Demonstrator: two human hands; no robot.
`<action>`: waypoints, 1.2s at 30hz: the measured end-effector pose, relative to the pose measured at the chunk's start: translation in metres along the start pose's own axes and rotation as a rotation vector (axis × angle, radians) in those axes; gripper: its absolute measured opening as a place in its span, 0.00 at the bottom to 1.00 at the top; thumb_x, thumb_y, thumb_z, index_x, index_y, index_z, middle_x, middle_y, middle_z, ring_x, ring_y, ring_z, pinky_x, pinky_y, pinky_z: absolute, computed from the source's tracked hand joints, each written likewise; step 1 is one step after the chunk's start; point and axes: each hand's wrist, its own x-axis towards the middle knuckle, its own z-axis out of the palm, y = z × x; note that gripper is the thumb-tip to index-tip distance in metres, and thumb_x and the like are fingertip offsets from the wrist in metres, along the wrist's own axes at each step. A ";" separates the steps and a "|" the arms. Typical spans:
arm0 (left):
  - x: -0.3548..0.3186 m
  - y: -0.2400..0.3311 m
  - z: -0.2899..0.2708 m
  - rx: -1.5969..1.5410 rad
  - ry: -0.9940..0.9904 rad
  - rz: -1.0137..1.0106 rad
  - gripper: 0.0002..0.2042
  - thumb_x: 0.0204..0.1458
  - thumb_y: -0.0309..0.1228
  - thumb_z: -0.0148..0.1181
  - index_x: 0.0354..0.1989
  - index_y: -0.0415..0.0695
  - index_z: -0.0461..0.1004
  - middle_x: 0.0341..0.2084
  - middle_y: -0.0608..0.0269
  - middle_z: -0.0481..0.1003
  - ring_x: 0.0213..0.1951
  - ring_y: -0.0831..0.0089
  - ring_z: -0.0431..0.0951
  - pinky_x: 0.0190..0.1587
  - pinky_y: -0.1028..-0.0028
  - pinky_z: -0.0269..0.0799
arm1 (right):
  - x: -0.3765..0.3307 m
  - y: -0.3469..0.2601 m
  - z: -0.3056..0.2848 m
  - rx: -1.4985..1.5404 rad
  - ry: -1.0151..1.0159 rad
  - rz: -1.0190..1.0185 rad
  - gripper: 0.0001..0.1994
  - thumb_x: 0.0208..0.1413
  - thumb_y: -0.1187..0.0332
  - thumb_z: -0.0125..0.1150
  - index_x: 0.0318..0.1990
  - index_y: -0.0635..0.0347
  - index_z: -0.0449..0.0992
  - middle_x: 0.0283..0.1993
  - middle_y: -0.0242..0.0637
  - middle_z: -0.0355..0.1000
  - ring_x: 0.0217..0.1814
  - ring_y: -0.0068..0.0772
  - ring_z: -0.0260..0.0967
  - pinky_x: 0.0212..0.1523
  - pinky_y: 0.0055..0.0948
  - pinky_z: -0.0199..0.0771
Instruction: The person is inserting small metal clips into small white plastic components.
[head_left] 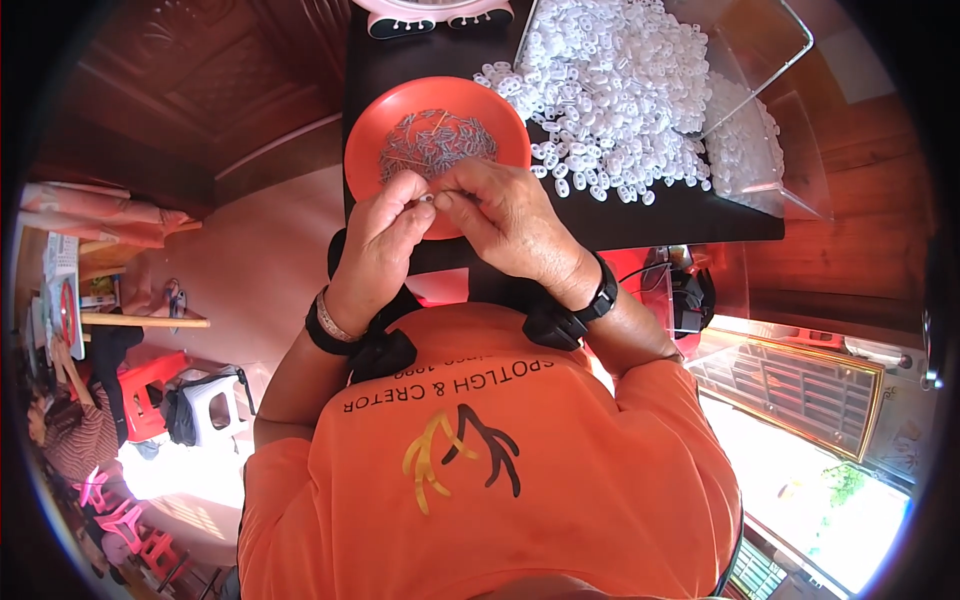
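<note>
The left hand (385, 235) and the right hand (500, 215) meet fingertip to fingertip just above the near edge of an orange plate (365, 150). Between them they pinch one small white piece (427, 199); both hands are closed on it, though whether a pin is also held there is too small to tell.

The plate sits on a dark counter (650, 215) and carries a heap of thin metal pins (437, 140), well filled. To the right of the plate, touching its rim, spreads a big pile of white plastic pieces (610, 90), spilling from a clear plastic box (770, 110) that lies open beside it.

Judging by how things lie, the work looks far from finished: both the pile of white pieces and the heap of pins are large, and no separate batch of finished pieces can be picked out. A pink-and-white object (440, 15) stands at the far edge of the counter.
</note>
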 end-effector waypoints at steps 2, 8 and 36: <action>0.002 0.005 0.003 0.042 0.007 -0.021 0.08 0.57 0.32 0.47 0.32 0.40 0.66 0.17 0.75 0.59 0.21 0.87 0.56 0.23 0.82 0.53 | 0.000 0.001 -0.004 0.030 -0.053 0.030 0.04 0.52 0.74 0.58 0.35 0.63 0.75 0.28 0.42 0.72 0.29 0.41 0.73 0.28 0.31 0.70; 0.008 0.002 -0.004 -0.007 -0.007 0.039 0.08 0.55 0.30 0.48 0.31 0.37 0.64 0.21 0.64 0.64 0.26 0.80 0.63 0.30 0.77 0.62 | 0.005 -0.001 -0.006 0.003 -0.020 0.016 0.04 0.51 0.76 0.59 0.35 0.63 0.75 0.28 0.39 0.71 0.29 0.36 0.73 0.29 0.29 0.70; 0.013 0.020 -0.009 -0.260 0.023 0.025 0.07 0.55 0.32 0.46 0.32 0.42 0.65 0.18 0.69 0.64 0.20 0.83 0.60 0.22 0.82 0.51 | 0.011 -0.004 -0.053 0.006 0.082 -0.017 0.12 0.57 0.69 0.59 0.46 0.63 0.73 0.40 0.35 0.74 0.37 0.24 0.72 0.38 0.25 0.72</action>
